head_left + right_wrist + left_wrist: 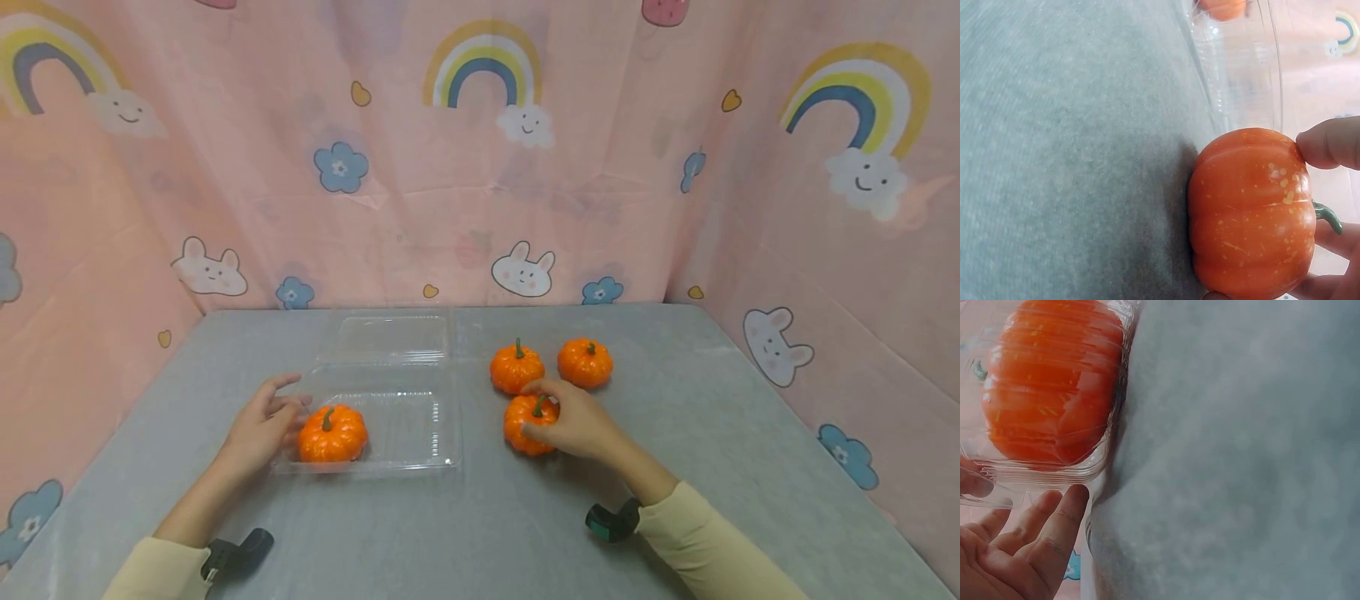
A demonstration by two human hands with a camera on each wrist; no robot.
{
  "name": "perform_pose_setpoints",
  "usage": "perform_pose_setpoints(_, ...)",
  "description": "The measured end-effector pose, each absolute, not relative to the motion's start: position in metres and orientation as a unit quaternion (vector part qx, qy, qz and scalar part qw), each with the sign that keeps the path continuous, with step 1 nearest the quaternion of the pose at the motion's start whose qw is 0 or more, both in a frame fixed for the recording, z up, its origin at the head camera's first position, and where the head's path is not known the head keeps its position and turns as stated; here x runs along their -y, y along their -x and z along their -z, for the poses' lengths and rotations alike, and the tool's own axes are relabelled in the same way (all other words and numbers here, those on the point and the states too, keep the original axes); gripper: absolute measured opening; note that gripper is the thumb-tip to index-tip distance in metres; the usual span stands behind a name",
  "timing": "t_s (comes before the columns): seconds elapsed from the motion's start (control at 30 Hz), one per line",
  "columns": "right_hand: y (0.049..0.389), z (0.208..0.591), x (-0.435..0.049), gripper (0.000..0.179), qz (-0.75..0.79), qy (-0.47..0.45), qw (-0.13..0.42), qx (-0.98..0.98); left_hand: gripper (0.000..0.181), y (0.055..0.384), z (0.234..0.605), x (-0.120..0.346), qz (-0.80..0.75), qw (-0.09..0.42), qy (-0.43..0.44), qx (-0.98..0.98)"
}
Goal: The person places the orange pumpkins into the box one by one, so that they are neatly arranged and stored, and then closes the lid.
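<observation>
A clear plastic container point(405, 462) lies with its lid point(393, 337) folded back, one small orange pumpkin point(333, 435) inside at the left end. My left hand point(258, 425) holds that end by its rim, with the thumb at the rim and the fingers point(1054, 540) below it against the side. To the right of the container, my right hand point(577, 421) grips a second pumpkin point(1250, 212) between thumb and fingers. Its green stem point(1327, 215) points up, and its base appears on or very near the table. The fingers on its far side are partly hidden.
Two more pumpkins, one at the left point(517, 369) and one at the right point(585, 363), sit just behind the right hand. A grey cloth point(480, 542) covers the table. Pink printed curtains point(450, 217) hang along the back and both sides.
</observation>
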State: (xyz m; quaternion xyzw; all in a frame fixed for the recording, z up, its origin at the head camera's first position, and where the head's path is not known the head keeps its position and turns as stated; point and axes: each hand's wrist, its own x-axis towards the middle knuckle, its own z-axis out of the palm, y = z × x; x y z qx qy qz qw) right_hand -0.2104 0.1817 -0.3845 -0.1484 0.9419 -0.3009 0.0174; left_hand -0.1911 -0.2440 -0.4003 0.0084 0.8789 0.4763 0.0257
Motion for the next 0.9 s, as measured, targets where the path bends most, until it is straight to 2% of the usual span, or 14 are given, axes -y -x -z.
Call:
perform_pose_setpoints(0.57,0.212,0.386,-0.180,0.049,0.311,0.148,0.008,-0.939,0.054,0.191,0.400,0.244,-0.478,0.020,-0.012,-0.878)
perform_pose_setpoints(0.9,0.211,0.372,-0.172,0.052,0.316,0.140,0.008,-0.938,0.054,0.192,0.401,0.245,-0.480,0.023,-0.011,-0.877)
